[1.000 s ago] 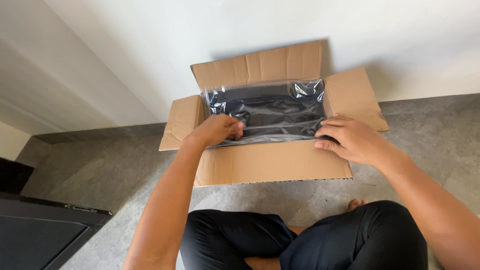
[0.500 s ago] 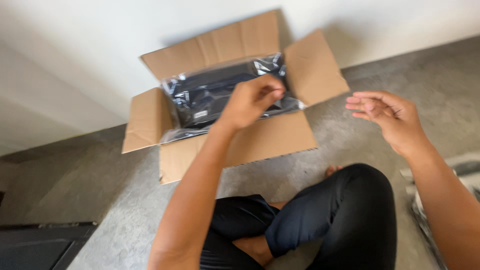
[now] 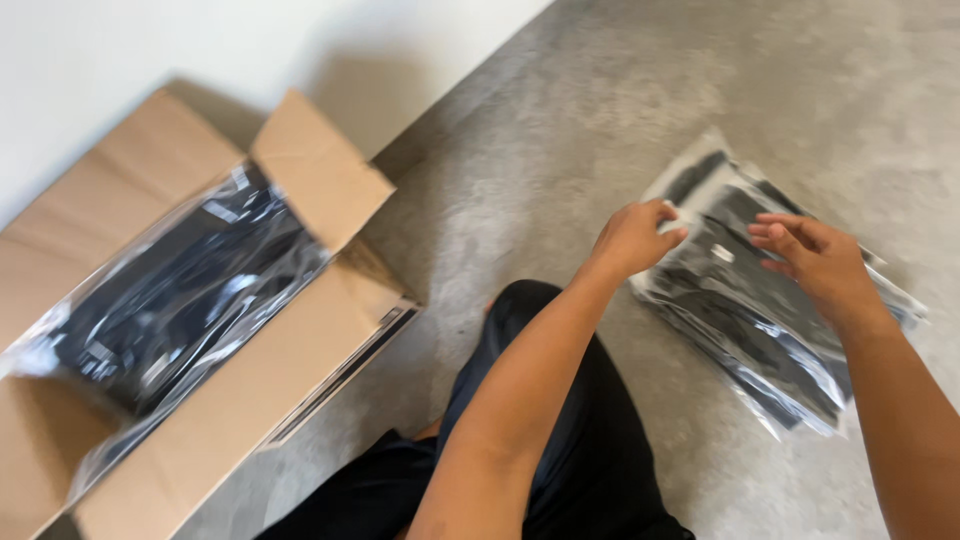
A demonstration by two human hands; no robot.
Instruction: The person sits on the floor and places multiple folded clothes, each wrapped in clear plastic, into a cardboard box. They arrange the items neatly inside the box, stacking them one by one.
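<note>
Concrete floor (image 3: 620,120), hands now over a stack of bagged dark items.
Left hand (image 3: 632,238) has left the cardboard box (image 3: 320,170); its fingers pinch the top clear bag (image 3: 745,320), while right hand (image 3: 815,262) rests open-fingered on it, box now far left.

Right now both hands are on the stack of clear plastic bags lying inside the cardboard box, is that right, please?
Not quite: the head view shows the left hand and right hand on the stack of clear plastic bags lying on the concrete floor, beside the cardboard box.
</note>
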